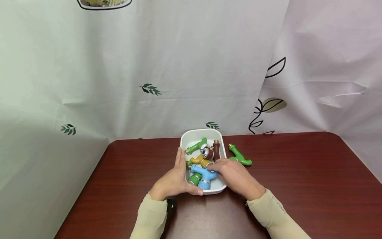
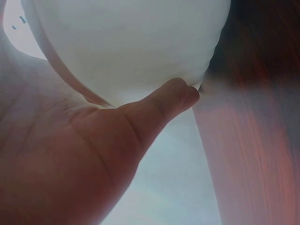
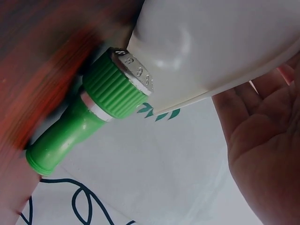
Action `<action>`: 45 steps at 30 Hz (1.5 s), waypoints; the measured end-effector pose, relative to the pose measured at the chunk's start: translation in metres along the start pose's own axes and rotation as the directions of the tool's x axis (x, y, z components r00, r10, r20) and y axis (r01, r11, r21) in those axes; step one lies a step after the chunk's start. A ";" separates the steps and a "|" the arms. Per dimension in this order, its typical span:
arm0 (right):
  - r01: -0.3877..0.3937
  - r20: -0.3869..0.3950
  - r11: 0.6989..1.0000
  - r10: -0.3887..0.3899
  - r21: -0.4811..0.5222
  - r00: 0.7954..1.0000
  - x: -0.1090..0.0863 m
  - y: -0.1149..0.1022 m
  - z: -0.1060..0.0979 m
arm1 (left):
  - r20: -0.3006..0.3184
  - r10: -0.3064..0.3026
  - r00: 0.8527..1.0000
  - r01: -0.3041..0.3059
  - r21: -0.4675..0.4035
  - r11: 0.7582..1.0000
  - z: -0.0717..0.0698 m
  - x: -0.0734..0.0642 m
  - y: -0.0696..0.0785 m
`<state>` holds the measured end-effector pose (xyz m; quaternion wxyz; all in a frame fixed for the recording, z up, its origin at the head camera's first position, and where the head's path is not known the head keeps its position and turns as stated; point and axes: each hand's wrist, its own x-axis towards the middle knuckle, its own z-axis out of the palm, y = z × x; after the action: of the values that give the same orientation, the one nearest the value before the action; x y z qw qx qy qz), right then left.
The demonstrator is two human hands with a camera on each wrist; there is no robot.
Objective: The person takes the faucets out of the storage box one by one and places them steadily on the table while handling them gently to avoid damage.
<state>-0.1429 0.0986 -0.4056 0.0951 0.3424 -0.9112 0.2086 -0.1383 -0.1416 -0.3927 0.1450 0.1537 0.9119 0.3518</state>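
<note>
Fingers of the left hand [image 1: 174, 181] lie straight along one tray [image 1: 198, 133] containing two green taps [image 1: 196, 145], one brown [image 1: 217, 152], one yellow [image 1: 195, 160], one blue [image 1: 205, 172]; pinching by the partly hidden right hand [image 1: 237, 177] cannot be told. Beyond the tray's right edge lies one partly covered green tap [image 1: 238, 155].

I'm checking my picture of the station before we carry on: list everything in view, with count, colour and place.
Table: one, red-brown, lower view
Backdrop: one, pale with leaf prints, behind table
Bin: one, white, on table
Blue tap: one, light blue, near end of bin
Near green tap: one, green, partly covered by blue tap
Yellow tap: one, yellow, mid-bin
Brown tap: one, brown, far right in bin
Far green tap: one, green, far left in bin
Loose green tap: one, green, on table right of bin
Left grip: one, bare, against bin's left side
Right grip: one, bare, fingers at blue tap
Sleeves: two, cream, below grips
</note>
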 end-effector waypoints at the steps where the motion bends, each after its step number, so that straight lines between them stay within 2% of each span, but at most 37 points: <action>1: 0.001 0.001 1.000 -0.001 0.001 1.000 0.000 0.000 0.000 | 0.000 0.000 1.000 0.000 -0.001 1.000 0.000 0.000 0.000; 11: 0.038 0.030 0.999 -0.037 -0.026 0.999 -0.002 0.003 -0.002 | 0.001 0.006 1.000 -0.006 0.003 1.000 0.000 0.001 0.000; 15: 0.076 0.039 0.997 -0.075 -0.026 0.996 -0.003 0.005 -0.002 | 0.002 0.009 1.000 -0.009 -0.003 1.000 0.000 0.001 0.001; 26: 0.167 0.023 0.986 -0.167 0.025 0.986 -0.004 0.008 -0.006 | 0.000 0.009 1.000 -0.009 -0.009 1.000 -0.001 0.001 0.003; 33: 0.186 0.036 0.979 -0.190 0.088 0.981 -0.004 0.005 -0.006 | 0.003 0.007 1.000 -0.007 -0.007 1.000 -0.001 0.001 0.003; 38: 0.170 0.029 0.982 -0.173 0.088 0.984 -0.003 0.002 -0.004 | 0.004 0.008 1.000 -0.008 -0.017 1.000 0.000 0.000 0.002; 45: 0.197 0.000 0.977 -0.198 0.075 0.980 -0.004 0.003 -0.001 | 0.002 0.008 1.000 -0.008 -0.020 1.000 0.000 0.000 0.000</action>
<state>-0.1419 0.1037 -0.4070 0.0992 0.4353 -0.8646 0.2306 -0.1381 -0.1410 -0.3928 0.1461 0.1564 0.9075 0.3614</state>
